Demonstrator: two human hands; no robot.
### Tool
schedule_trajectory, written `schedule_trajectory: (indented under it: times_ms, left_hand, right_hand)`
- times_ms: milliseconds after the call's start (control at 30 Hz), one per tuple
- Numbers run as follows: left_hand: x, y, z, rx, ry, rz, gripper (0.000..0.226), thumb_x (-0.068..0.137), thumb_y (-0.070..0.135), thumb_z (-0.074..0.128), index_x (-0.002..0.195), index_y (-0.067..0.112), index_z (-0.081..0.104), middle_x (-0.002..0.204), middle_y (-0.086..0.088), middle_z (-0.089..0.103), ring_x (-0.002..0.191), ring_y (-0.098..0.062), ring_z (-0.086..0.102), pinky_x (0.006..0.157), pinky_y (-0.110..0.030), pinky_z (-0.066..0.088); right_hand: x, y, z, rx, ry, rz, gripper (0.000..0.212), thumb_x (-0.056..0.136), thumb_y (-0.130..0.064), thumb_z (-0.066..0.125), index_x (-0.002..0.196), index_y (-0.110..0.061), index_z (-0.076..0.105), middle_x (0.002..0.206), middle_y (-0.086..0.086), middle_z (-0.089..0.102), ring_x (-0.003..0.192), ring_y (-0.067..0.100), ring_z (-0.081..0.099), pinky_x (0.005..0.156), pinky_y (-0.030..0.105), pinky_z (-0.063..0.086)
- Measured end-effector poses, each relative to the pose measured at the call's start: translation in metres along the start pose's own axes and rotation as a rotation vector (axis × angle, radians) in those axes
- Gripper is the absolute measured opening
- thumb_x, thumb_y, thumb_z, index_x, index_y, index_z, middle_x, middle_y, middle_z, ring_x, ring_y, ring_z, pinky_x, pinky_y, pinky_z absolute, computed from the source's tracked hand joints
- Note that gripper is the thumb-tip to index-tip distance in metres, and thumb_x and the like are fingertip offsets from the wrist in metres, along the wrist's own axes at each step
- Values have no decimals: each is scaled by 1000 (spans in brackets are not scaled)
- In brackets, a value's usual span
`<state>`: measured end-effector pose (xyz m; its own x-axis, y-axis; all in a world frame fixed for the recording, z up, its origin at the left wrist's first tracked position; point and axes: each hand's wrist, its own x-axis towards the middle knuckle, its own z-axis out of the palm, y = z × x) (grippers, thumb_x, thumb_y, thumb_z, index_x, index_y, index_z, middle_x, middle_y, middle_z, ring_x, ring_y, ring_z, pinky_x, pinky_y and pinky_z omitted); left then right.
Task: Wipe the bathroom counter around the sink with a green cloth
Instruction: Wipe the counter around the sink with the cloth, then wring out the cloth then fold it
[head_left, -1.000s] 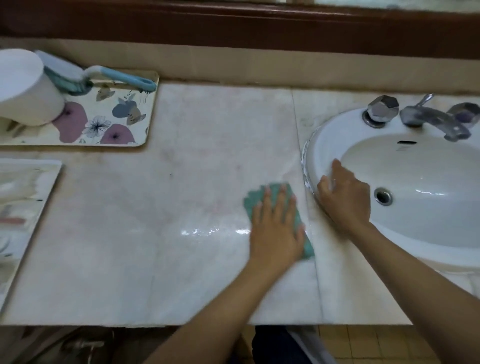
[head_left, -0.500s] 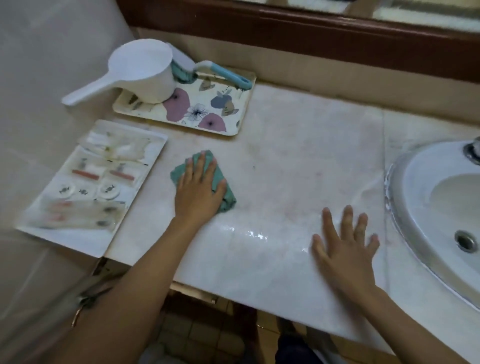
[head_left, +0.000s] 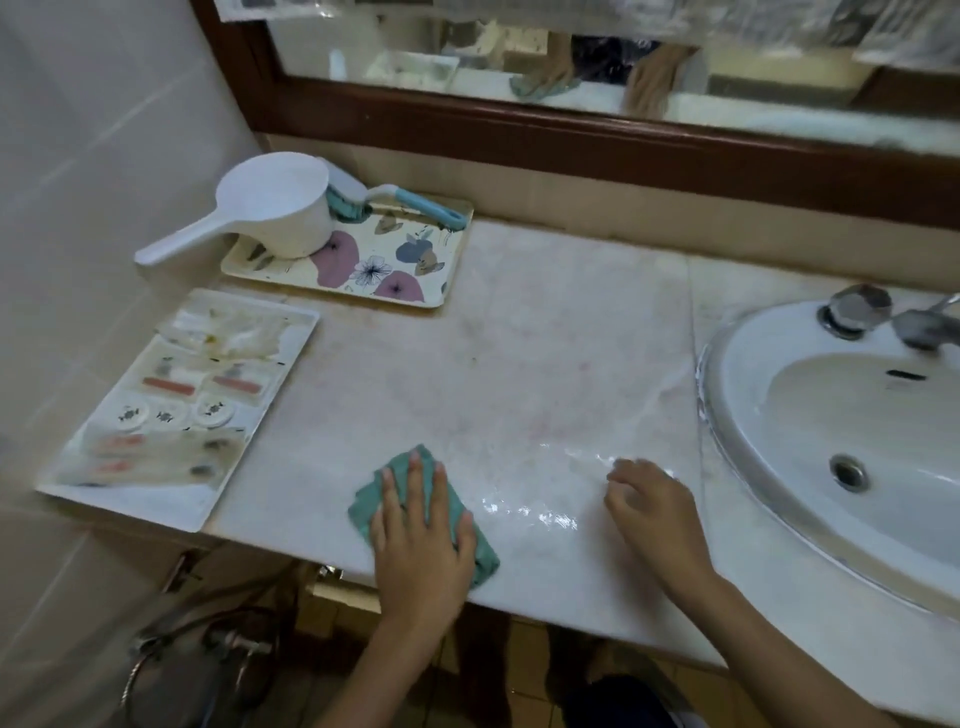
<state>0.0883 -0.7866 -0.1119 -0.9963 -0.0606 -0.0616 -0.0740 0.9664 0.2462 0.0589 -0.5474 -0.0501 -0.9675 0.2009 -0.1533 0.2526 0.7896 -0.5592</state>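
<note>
Pressing a crumpled green cloth (head_left: 363, 506) flat onto the pale marble counter (head_left: 519, 364) with the left hand (head_left: 421, 540), fingers straight and spread over it, not curled round it. Now close to the counter's front edge, between the white rectangular tray of small toiletries (head_left: 171, 400) and the white oval sink (head_left: 727, 395). A second ago just beside the sink rim; half a second ago far out by that tray; since then drawn back toward the body.

Right hand (head_left: 654, 514) off the sink rim, resting on the counter beside a wet sheen (head_left: 545, 512), fingers loosely curled rather than splayed, holding nothing.

Probably one long leftward sweep finished and a return stroke along the front under way. Back strip near the flower-patterned rectangular tray (head_left: 363, 244) dull and stained, likely not yet wiped.
</note>
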Motion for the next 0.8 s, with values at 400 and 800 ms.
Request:
schedule_trajectory:
  times_ms: [400, 800]
  left_hand:
    - [3, 201, 32, -142, -275, 273, 65, 100, 52, 10, 146, 18, 40, 158, -6, 25, 146, -30, 12, 113, -42, 7]
    - [4, 134, -24, -691, -43, 79, 35, 89, 5, 59, 98, 38, 63, 112, 18, 56, 103, -5, 59, 76, -6, 40]
  right_hand:
    - [-40, 85, -60, -31, -22, 108, 35, 90, -9, 50, 122, -16, 63, 120, 2, 63, 111, 16, 51, 90, 21, 39]
    - [-19, 50, -31, -331, -136, 27, 62, 74, -56, 62, 117, -16, 42, 118, 3, 40, 109, 25, 41, 84, 35, 40]
